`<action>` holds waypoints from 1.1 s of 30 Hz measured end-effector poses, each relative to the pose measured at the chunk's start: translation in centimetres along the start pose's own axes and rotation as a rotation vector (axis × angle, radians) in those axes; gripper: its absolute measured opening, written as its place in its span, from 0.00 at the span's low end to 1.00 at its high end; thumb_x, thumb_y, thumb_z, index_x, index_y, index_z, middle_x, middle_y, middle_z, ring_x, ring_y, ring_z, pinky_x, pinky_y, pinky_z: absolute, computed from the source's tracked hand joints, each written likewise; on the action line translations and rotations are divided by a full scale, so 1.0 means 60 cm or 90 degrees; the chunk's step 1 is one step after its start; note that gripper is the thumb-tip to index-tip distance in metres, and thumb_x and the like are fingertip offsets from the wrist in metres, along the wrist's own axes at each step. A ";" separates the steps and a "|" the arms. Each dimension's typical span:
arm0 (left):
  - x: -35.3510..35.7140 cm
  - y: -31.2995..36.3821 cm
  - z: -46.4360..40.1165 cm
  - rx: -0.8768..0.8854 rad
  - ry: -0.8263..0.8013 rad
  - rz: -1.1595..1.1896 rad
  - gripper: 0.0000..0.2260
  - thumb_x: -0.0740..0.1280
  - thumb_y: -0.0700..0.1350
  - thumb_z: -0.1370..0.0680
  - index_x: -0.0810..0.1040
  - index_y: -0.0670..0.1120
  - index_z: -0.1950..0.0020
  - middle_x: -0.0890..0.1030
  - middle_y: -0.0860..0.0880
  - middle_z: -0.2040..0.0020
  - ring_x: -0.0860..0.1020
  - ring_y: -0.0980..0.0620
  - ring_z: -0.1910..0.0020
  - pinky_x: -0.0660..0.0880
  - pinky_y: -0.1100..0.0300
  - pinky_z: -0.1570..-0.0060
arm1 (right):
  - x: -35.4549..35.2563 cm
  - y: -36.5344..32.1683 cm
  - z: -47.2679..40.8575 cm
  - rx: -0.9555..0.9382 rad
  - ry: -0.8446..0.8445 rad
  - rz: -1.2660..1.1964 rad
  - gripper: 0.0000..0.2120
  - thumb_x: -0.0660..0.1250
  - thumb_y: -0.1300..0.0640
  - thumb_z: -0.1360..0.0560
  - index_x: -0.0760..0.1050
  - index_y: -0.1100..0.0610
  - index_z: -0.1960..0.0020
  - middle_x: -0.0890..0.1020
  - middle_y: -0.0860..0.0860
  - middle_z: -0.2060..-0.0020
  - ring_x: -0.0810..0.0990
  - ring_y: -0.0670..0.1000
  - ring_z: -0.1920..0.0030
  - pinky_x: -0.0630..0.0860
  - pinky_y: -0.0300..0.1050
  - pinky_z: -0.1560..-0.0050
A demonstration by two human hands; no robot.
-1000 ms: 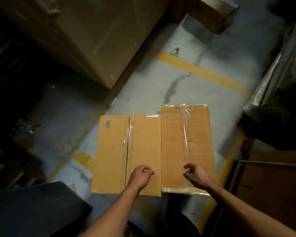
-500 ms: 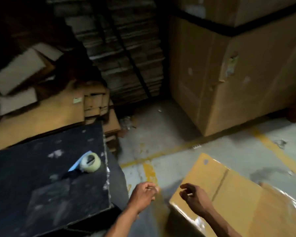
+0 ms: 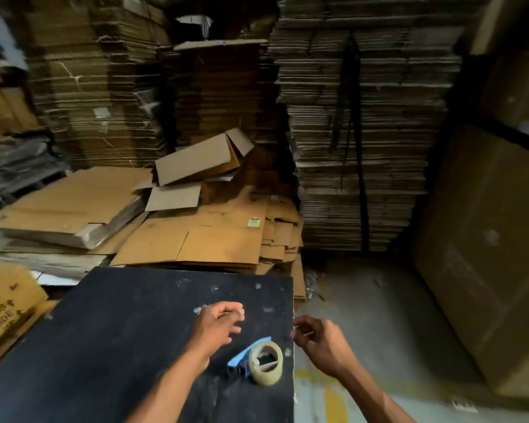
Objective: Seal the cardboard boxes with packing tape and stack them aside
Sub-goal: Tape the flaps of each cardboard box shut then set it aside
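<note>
Just now my left hand (image 3: 217,326) hovers loosely curled over the black tabletop (image 3: 104,346), my right hand (image 3: 321,343) likewise beside its edge, both holding nothing; the tape roll (image 3: 265,363) lies between them.

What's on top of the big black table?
On the black table lies a pale roll of packing tape in a blue dispenser, near the right edge. The left hand hovers over it. What is under the roll is covered.
</note>
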State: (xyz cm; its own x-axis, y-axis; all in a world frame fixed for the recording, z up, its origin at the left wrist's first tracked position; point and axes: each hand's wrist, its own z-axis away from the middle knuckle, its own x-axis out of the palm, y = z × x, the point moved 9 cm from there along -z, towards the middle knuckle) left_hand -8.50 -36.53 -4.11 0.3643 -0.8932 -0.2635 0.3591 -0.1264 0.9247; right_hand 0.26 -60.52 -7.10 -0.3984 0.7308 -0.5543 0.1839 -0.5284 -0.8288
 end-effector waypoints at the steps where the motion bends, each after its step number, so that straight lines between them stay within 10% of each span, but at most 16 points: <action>1: -0.017 0.009 -0.017 0.001 0.010 0.017 0.06 0.73 0.44 0.21 0.85 0.52 0.46 0.88 0.51 0.52 0.86 0.50 0.54 0.79 0.56 0.57 | 0.006 -0.014 -0.033 -0.017 -0.004 0.006 0.09 0.72 0.42 0.26 0.84 0.44 0.49 0.87 0.39 0.58 0.84 0.37 0.55 0.82 0.43 0.50; 6: -0.077 0.046 -0.132 -0.014 0.075 0.103 0.19 0.78 0.53 0.35 0.86 0.48 0.46 0.88 0.46 0.53 0.85 0.49 0.58 0.75 0.58 0.64 | -0.007 -0.090 -0.220 -0.079 -0.057 0.088 0.06 0.74 0.46 0.24 0.85 0.45 0.48 0.87 0.41 0.56 0.84 0.39 0.54 0.81 0.43 0.50; 16: -0.090 0.039 -0.526 -0.128 0.231 0.207 0.05 0.71 0.44 0.19 0.84 0.51 0.44 0.88 0.52 0.54 0.86 0.51 0.55 0.78 0.58 0.58 | 0.047 -0.151 -0.814 -0.172 -0.154 0.127 0.09 0.70 0.49 0.20 0.82 0.47 0.41 0.83 0.39 0.49 0.81 0.38 0.49 0.76 0.34 0.51; 33: -0.068 0.143 -0.677 -0.162 0.313 0.377 0.06 0.69 0.47 0.17 0.84 0.49 0.42 0.88 0.48 0.49 0.86 0.46 0.48 0.80 0.50 0.51 | -0.029 -0.288 -0.997 -0.229 -0.203 0.024 0.09 0.73 0.51 0.21 0.83 0.52 0.43 0.86 0.46 0.55 0.86 0.43 0.57 0.81 0.38 0.60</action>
State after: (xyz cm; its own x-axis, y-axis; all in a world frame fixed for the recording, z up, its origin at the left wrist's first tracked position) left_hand 28.02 -16.46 -6.27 0.8705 -0.4808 0.1051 0.1507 0.4636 0.8731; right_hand 51.53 -26.79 3.65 -0.6311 0.5149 -0.5803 0.4800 -0.3284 -0.8135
